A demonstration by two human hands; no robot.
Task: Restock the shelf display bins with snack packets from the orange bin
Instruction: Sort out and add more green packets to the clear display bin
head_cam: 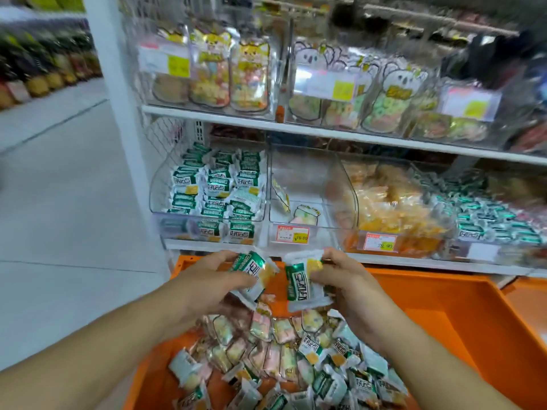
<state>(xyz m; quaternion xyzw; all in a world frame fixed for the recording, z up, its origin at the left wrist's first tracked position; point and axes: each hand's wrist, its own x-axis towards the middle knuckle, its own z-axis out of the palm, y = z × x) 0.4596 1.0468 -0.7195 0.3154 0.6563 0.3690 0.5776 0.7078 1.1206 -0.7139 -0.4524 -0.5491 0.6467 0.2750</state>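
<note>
Above the orange bin (438, 306), my left hand (207, 279) grips a green-and-white snack packet (251, 269). Beside it my right hand (340, 279) grips another green-and-white packet (302, 284). Both hands are raised just below the shelf edge. In the bin lies a heap of loose packets (290, 356), green-and-white ones mixed with pastel ones. Straight ahead on the lower shelf, a clear display bin (159, 187) at the left is nearly full of the same green-and-white packets (219, 187). The clear bin (299, 184) beside it holds only two pastel packets (305, 214).
Right of those stand a clear bin of orange-yellow packets (387, 208) and another with green-and-white packets (485, 214). The upper shelf (296, 128) carries clear bins of animal-print candy bags (213, 72). A white post (118, 99) borders the shelving; an aisle floor (59, 187) opens left.
</note>
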